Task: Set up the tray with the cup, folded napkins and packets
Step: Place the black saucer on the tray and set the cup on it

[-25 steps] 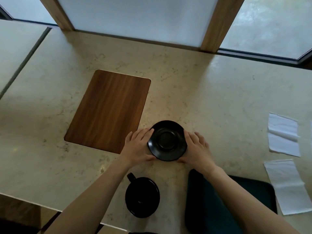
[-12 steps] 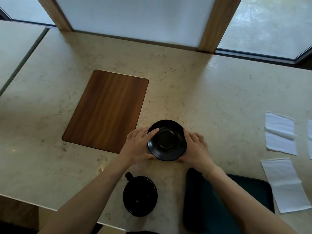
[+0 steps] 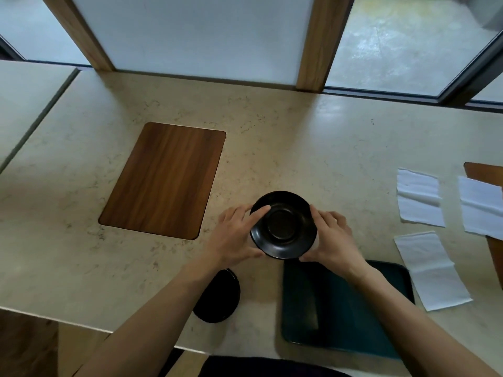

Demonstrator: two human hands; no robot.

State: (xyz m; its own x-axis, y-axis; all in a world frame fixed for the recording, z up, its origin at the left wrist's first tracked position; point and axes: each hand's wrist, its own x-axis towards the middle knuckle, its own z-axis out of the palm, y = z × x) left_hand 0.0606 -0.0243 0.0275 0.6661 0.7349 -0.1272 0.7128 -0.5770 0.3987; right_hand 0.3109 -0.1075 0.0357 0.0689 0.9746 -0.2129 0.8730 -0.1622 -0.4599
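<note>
A wooden board point(image 3: 163, 179) lies flat at far left on the stone table point(image 3: 313, 148), taking no part in the work, and the black cup point(image 3: 217, 296) stands at the near edge beside the left forearm. At centre the left hand point(image 3: 235, 235) and right hand point(image 3: 333, 238) grip a black saucer point(image 3: 283, 225) by opposite rims, fingers curled round its edge, apparently to carry it level. To the right the dark tray point(image 3: 340, 308) sits near and bare, with white napkins point(image 3: 431, 270) laid out beyond it; no packets are visible.
</note>
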